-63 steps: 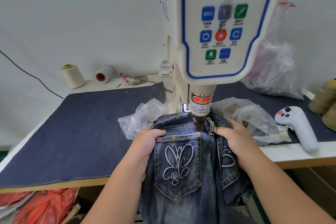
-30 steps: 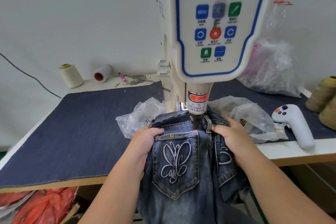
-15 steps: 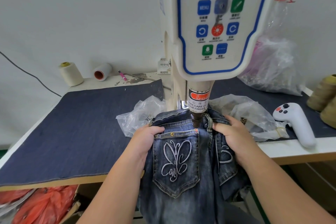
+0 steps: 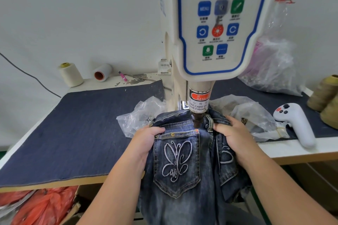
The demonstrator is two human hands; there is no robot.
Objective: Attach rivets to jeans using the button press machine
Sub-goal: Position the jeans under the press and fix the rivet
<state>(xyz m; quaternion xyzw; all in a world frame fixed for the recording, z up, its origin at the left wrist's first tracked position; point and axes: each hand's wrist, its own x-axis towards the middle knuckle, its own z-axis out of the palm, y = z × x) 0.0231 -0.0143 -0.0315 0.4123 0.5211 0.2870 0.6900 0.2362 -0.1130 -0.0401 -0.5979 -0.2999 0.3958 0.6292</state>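
Dark blue jeans [image 4: 182, 184] with a white embroidered back pocket hang over the table's front edge, waistband under the button press machine [image 4: 215, 29]. The machine's dark punch [image 4: 197, 121] stands just above the pocket's top right corner, where a small red spot shows. A brass rivet [image 4: 172, 134] sits on the pocket's top hem near the left corner. My left hand [image 4: 146, 142] grips the denim at the pocket's left corner. My right hand [image 4: 232, 136] grips the waistband beside a belt loop, right of the punch.
Clear plastic bags [image 4: 139, 117] lie on both sides of the machine, one [image 4: 252, 115] holding small metal parts. A white handheld controller [image 4: 296, 124] lies at the right. Thread cones [image 4: 71, 74] stand at the back left and right edge. Denim cloth [image 4: 73, 133] covers the table.
The jeans and both hands have stayed almost where they were under the punch. The view has shifted slightly. The grip of each hand is unchanged.
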